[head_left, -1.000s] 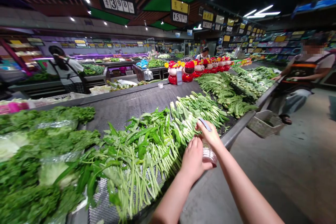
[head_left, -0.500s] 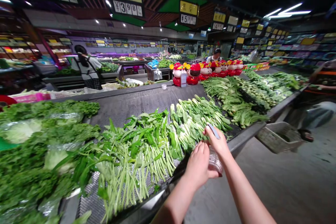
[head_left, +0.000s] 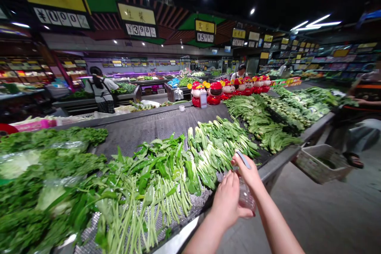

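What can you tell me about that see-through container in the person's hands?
The see-through container looks like clear, rounded plastic, with shiny highlights and faint ridges on its side. It is held up beside the display's grey rim. The left hand wraps its body, thumb near the lower end; the right hand is at its upper end, which is mostly hidden. A grey strip shows at the right hand; whether it belongs to the container is unclear.

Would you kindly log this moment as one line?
Left hand: around transparent, round container | Right hand: at container's upper end, flat grey strip against it | Nearby: long-stemmed green vegetables, dark mesh-lined display
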`<action>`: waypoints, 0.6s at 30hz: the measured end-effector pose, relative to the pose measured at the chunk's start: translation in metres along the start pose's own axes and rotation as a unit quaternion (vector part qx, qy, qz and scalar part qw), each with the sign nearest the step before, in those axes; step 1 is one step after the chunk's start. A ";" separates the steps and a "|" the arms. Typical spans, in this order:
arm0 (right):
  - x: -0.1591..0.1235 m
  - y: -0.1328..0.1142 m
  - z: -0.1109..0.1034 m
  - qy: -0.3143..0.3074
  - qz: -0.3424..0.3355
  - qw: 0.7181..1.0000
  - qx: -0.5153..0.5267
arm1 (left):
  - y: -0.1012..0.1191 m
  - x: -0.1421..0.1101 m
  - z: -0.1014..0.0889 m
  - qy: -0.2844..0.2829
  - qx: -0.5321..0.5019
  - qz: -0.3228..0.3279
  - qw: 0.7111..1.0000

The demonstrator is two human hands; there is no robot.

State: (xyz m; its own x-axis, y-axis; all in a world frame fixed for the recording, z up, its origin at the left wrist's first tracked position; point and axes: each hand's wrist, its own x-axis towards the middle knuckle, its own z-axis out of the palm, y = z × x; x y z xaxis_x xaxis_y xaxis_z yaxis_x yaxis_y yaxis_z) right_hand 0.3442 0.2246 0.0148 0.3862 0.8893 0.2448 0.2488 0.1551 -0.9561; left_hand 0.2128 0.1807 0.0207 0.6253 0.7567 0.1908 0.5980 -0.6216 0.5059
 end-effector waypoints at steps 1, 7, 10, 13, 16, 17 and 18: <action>0.000 0.000 -0.002 0.003 0.003 1.000 0.010 | 0.001 0.001 0.000 0.000 0.001 0.001 1.000; -0.003 -0.004 -0.011 -0.008 -0.010 1.000 -0.001 | 0.009 0.002 0.004 0.008 0.003 0.013 1.000; -0.007 0.000 -0.010 -0.018 -0.012 0.999 -0.026 | 0.009 -0.003 0.008 0.006 0.001 -0.002 1.000; -0.011 0.004 -0.004 -0.042 -0.006 0.999 -0.017 | 0.007 -0.011 0.011 -0.002 0.004 -0.026 1.000; -0.015 0.006 0.006 -0.069 -0.002 0.998 -0.001 | 0.003 -0.021 0.012 0.002 0.006 -0.043 0.999; -0.017 0.006 0.009 -0.078 -0.001 0.997 0.001 | 0.001 -0.025 0.013 0.005 0.005 -0.046 0.999; -0.020 0.007 0.012 -0.087 -0.001 0.996 0.001 | 0.000 -0.029 0.014 0.007 0.003 -0.051 0.999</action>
State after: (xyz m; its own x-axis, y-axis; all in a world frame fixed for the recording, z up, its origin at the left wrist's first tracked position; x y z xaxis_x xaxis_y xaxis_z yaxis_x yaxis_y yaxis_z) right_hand 0.3274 0.2133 0.0013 0.2265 0.9500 0.2152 0.2478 0.1574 -0.9559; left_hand 0.2018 0.1563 0.0032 0.5547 0.8185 0.1498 0.6612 -0.5429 0.5178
